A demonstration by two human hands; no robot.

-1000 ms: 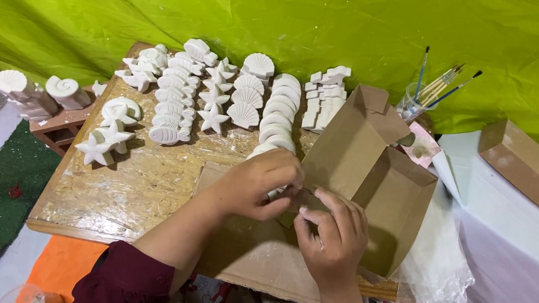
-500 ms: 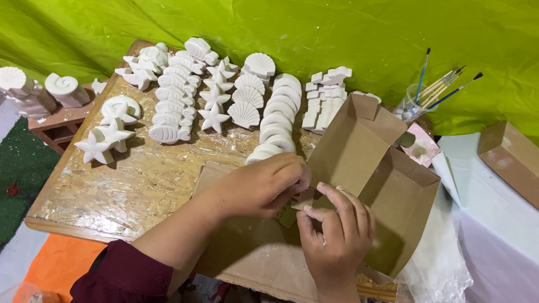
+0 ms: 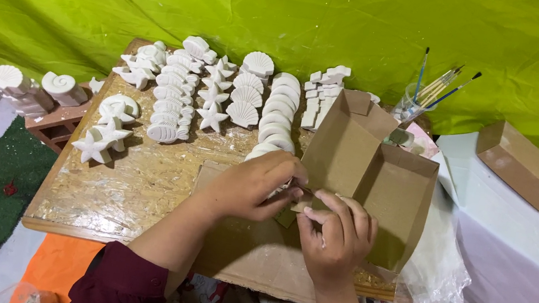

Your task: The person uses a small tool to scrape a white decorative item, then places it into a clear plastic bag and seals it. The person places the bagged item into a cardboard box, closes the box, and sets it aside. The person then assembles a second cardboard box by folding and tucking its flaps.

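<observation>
Both hands, left hand and right hand, pinch the cardboard box flap, seemingly folding it; pressing flat looks next

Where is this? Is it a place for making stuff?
Probably a small craft workshop. Rows of white plaster shells and stars sit on a rough wooden board, paintbrushes stand in a cup, and both hands work on a cardboard box.
</observation>
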